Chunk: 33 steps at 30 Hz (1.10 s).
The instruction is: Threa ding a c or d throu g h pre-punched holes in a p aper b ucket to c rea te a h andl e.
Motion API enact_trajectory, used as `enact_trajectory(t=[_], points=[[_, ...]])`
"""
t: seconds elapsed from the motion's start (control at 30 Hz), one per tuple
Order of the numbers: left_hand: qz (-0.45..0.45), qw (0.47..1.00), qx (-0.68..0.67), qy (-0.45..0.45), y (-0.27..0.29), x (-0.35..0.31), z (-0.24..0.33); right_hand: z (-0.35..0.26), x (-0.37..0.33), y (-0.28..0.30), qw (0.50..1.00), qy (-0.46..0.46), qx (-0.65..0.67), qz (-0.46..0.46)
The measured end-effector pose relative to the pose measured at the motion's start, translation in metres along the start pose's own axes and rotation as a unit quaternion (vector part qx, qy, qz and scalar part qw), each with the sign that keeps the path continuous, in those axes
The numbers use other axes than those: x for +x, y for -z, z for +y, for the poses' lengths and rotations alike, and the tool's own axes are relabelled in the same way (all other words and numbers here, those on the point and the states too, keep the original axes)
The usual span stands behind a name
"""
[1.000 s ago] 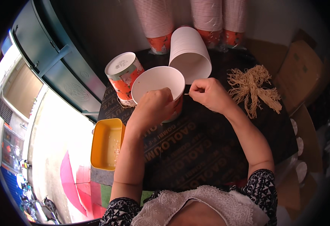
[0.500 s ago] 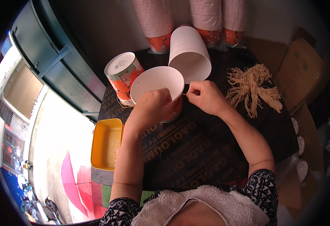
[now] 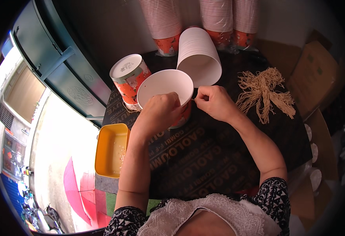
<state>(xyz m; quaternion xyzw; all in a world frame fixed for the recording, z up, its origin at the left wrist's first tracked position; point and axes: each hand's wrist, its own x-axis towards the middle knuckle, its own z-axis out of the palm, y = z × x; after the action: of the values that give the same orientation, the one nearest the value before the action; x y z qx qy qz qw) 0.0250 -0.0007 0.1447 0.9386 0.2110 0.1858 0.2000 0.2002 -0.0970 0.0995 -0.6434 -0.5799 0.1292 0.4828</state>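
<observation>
Since the first of the earlier frames, the right hand point(image 3: 213, 103) has drawn slightly lower and closer to the paper bucket point(image 3: 165, 80); the left hand point(image 3: 160, 112) has stayed almost in place.

One bucket is being worked on, mouth up, near the middle of the surface point(image 3: 219, 157). Three plastic-wrapped stacks point(image 3: 160, 23) stand at the back, and one white stack point(image 3: 198, 45) lies on its side, open end facing the person. To the left is one upside-down pile of orange buckets point(image 3: 131, 80); its exact number is hard to count. One bundle of strings point(image 3: 265, 94) lies at the right, and one yellow bin point(image 3: 112, 151) with pale crumbs inside sits at the left.

Both forearms reach up from below, elbows apart. The left hand crosses the near rim, fingers curled inside the bucket; its fingertips are hidden, so I cannot tell how tight that grip is. The right grip has thumb and forefinger pressed together on a thin string point(image 3: 194, 99), just beside the bucket's right side.

The surface is black board with faded lettering. Cardboard point(image 3: 314, 74) leans at right; a green metal door point(image 3: 68, 78) opens onto a bright street with a pink umbrella point(image 3: 78, 192).
</observation>
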Motion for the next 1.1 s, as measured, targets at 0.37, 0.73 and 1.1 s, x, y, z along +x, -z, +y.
enact_trajectory(t=[0.37, 0.73, 1.1], points=[[-0.001, 1.0, 0.008, -0.004, 0.0, 0.0, 0.001, 0.003, 0.0, -0.001, 1.0, 0.007, -0.02, 0.006], [-0.001, 1.0, 0.0, -0.001, -0.001, 0.0, 0.001, 0.0, 0.001, -0.003, 1.0, 0.005, -0.009, 0.001], [0.001, 0.999, 0.032, -0.033, -0.008, 0.0, 0.0, 0.015, 0.002, -0.016, 0.999, -0.005, 0.035, 0.001]])
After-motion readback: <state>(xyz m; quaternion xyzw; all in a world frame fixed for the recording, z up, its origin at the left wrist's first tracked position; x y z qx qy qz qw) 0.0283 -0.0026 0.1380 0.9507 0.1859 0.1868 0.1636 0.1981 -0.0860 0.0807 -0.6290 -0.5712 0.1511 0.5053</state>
